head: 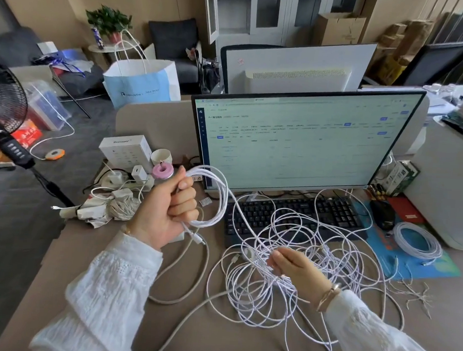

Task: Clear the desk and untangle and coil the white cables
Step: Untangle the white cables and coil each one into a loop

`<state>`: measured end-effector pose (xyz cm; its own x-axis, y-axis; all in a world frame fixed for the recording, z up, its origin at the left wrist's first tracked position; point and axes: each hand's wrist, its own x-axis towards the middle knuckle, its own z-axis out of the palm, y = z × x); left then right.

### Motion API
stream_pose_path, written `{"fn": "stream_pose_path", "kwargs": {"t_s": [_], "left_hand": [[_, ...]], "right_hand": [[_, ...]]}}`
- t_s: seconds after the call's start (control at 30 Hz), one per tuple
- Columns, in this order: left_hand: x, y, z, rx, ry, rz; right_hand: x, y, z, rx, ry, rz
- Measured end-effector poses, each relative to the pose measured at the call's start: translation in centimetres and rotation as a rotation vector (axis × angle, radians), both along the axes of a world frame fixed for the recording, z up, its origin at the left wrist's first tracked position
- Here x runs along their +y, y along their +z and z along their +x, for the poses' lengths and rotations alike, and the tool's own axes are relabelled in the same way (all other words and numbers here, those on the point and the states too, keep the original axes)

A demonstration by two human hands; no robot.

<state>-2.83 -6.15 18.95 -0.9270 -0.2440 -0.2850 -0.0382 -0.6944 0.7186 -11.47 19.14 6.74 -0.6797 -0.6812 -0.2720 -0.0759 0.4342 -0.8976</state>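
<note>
Readable only in part: "Joke Bear" on the blue-and-white paper bag (141,84); monitor (305,142) text too small. Beige desk (106,254), cluttered office behind. Left hand (168,209) raised, fist tight around a coiled cable bundle (218,199). Right hand (296,269) low, fingers pinching strands in the tangled white cables (299,282) before the keyboard (293,214)

You can't read the blurred text on the monitor (303,141), the tangled cables (287,260) hide part of the keyboard (290,214), your right hand (298,269) covers the strand it pinches, and the fan (1,107) is cut off at the left edge.
</note>
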Motion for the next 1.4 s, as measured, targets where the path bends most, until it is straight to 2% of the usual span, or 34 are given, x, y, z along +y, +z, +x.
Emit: {"fn": "stream_pose_path", "kwargs": {"t_s": [0.13, 0.27, 0.4, 0.7, 0.87, 1.0, 1.13, 1.2, 1.27, 1.33, 1.4], "left_hand": [[0.2, -0.5, -0.1, -0.017, 0.028, -0.022], [1.1, -0.5, -0.5, -0.012, 0.032, -0.006], [2.4, -0.3, -0.8, -0.004, -0.006, -0.064], [5.1, -0.1, -0.7, 0.006, -0.160, -0.336], [5.5, 0.2, 0.4, -0.084, -0.270, -0.487], [5.9, 0.4, 0.8, -0.167, -0.352, -0.542], [6.0, 0.6, 0.9, -0.207, -0.526, -0.504], [5.6, 0.7, 0.8, -0.172, -0.566, -0.451], [5.0, 0.7, 0.7, -0.127, -0.519, -0.386], [4.4, 0.8, 0.6, -0.097, -0.439, -0.326], [3.8, 0.9, 0.6, -0.075, -0.403, -0.299]], "right_hand": [[0.0, 4.9, 0.0, 0.035, -0.054, -0.195], [-0.6, 10.7, 1.0, 0.129, 0.082, -0.349], [-1.4, 14.0, 2.4, 0.238, 0.196, -0.376], [-4.0, 12.8, 4.2, 0.855, 0.296, -0.285], [-3.6, 11.7, 3.5, 1.114, 0.132, -0.172], [-3.5, 10.9, 3.1, 1.182, -0.020, -0.186], [-3.5, 10.4, 3.3, 1.108, -0.183, -0.278], [-3.4, 10.3, 3.2, 0.987, -0.245, -0.295], [-2.8, 10.5, 2.6, 0.715, -0.243, -0.327], [-1.7, 10.3, 1.6, 0.371, -0.101, -0.316], [-0.6, 9.3, 1.1, 0.199, 0.058, -0.215]]}}
